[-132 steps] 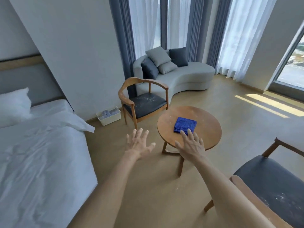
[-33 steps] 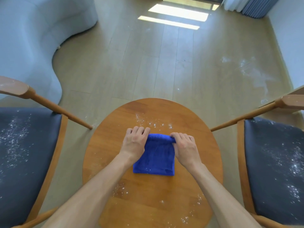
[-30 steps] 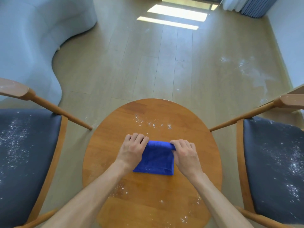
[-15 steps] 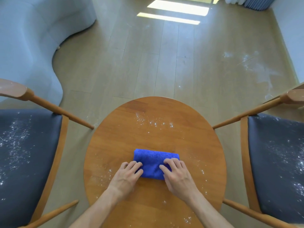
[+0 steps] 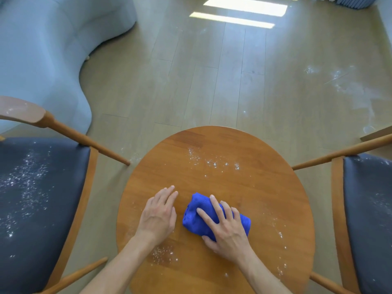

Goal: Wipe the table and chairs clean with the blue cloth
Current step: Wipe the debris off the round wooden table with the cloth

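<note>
The folded blue cloth (image 5: 194, 221) lies bunched on the near half of the round wooden table (image 5: 250, 187). My right hand (image 5: 228, 233) lies over the cloth, with its fingers spread across the top and the thumb tucked against the near edge, holding it. My left hand (image 5: 159, 215) rests flat on the tabletop just left of the cloth, apart from it and holding nothing. White powder (image 5: 212, 162) speckles the far part of the table, and more lies near my left wrist and along the right rim.
Wooden armchairs with dark seats stand on both sides, the left chair (image 5: 42, 198) and the right chair (image 5: 369, 209), both dusted with white specks. A pale curved sofa (image 5: 42, 49) fills the far left. The wooden floor beyond carries a white powder smear (image 5: 343, 81).
The cloth was folded towards me and then turned to a diagonal, bunched under my right hand. My left hand came off it and now lies on the bare wood beside it.
</note>
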